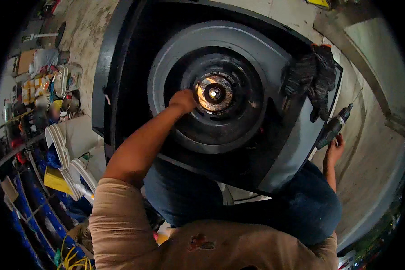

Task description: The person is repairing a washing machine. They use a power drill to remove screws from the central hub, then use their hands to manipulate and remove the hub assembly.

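Observation:
A round, dark tub-like part (pixel 166 49) with a ringed face sits in a black and grey appliance housing (pixel 104 67) in front of my knees. At its middle is a shiny, worn metal hub (pixel 219 104) with a bright centre. My left hand (pixel 183 101) is closed at the hub's left edge; whatever its fingers hold is hidden. On the right, beside the housing, my right hand (pixel 334 152) is at the rear of a dark power drill (pixel 333 129) and appears closed round its handle. The drill's long thin bit points away from me.
Dark knit work gloves (pixel 311 74) lie on the housing's right side. White buckets (pixel 58 141), a yellow box (pixel 56 180) and assorted parts crowd the left. A blue rack (pixel 29 202) stands at lower left, near yellow cables (pixel 72 258). A pale curved panel (pixel 378 58) is at right.

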Demonstrator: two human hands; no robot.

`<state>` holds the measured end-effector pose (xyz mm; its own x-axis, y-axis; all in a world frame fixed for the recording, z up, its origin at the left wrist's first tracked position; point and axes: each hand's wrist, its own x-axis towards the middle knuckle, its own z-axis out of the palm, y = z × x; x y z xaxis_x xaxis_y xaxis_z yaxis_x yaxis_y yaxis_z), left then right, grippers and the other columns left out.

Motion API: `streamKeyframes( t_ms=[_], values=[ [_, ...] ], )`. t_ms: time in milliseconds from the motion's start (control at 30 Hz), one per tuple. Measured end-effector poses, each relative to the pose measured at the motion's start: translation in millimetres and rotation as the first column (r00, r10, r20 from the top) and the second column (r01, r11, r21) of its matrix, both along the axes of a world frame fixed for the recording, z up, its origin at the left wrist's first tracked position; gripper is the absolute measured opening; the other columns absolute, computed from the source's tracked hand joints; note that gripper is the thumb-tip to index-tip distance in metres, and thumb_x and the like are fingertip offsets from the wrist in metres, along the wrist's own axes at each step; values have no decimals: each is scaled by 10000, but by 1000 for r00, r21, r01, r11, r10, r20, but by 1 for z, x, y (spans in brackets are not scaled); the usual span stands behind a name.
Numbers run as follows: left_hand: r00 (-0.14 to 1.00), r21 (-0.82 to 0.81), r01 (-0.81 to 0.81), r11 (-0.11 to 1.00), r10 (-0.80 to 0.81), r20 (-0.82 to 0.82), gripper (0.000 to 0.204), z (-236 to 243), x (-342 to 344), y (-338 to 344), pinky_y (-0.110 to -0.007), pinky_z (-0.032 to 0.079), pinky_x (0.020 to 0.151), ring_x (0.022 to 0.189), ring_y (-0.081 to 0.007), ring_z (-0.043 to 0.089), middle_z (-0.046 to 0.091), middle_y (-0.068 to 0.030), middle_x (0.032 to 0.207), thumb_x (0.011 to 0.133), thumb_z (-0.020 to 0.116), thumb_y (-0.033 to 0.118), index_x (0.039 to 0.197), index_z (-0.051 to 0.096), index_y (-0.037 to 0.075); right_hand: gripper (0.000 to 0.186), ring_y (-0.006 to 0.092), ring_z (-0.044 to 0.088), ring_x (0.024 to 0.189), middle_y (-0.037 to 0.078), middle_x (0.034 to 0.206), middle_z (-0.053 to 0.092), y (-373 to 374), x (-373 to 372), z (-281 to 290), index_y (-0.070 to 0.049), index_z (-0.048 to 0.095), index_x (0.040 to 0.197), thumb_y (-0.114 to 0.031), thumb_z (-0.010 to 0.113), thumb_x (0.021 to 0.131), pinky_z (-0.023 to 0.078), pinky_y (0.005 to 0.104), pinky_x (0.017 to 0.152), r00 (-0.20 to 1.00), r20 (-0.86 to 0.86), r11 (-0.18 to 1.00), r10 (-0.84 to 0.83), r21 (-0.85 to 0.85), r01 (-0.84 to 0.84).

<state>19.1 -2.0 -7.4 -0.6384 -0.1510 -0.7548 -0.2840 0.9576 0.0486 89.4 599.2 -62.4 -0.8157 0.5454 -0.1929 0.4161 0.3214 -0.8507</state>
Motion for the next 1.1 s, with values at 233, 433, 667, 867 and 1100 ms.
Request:
streamKeyframes(
  t_ms=[233, 433, 667, 867, 1100],
  values=[
    [973, 29, -130, 991, 133, -186, 257, -39, 16, 2, -462, 478, 867, 993, -384, 596, 637, -188, 1062, 786, 601, 185, 1012, 645, 70, 429, 221, 565, 1072, 124, 1240, 542, -2, -7, -17, 7, 461, 1306, -39, 551, 889, 475, 341, 889, 971, -10, 919, -240, -326, 224],
    [991, 113, -58, 992, 71, -115, 344, -42, 10, -12, -443, 476, 876, 1016, -364, 597, 641, -190, 1058, 746, 660, 229, 1045, 640, 60, 388, 180, 580, 1024, 100, 1165, 595, 10, 9, -49, 14, 526, 1240, -42, 595, 862, 467, 297, 861, 999, 9, 979, -42, -197, 43],
    [998, 92, 0, 996, 5, -59, 356, -25, 6, 0, -435, 473, 883, 1029, -366, 591, 632, -202, 1073, 780, 643, 249, 1078, 629, 55, 305, 158, 602, 878, 55, 1014, 633, -7, 12, -48, -12, 550, 1131, -48, 620, 836, 498, 296, 762, 999, 43, 967, -3, -254, 14],
    [988, 237, -4, 972, 40, -149, 356, -39, 12, -15, -432, 474, 872, 1015, -368, 594, 639, -203, 1050, 789, 637, 259, 1080, 631, 54, 275, 167, 613, 826, 68, 1006, 636, 13, 14, -65, -17, 556, 1101, -35, 613, 833, 504, 303, 742, 1000, 25, 977, 2, -212, 3],
    [993, 169, -52, 984, 69, -97, 344, -26, 9, -4, -418, 477, 864, 992, -359, 605, 642, -204, 1028, 780, 650, 268, 1047, 650, 50, 251, 160, 608, 863, 49, 999, 646, 2, 7, -56, -23, 585, 1081, -100, 627, 846, 482, 300, 784, 995, 96, 970, 13, -244, 11]
  ],
)
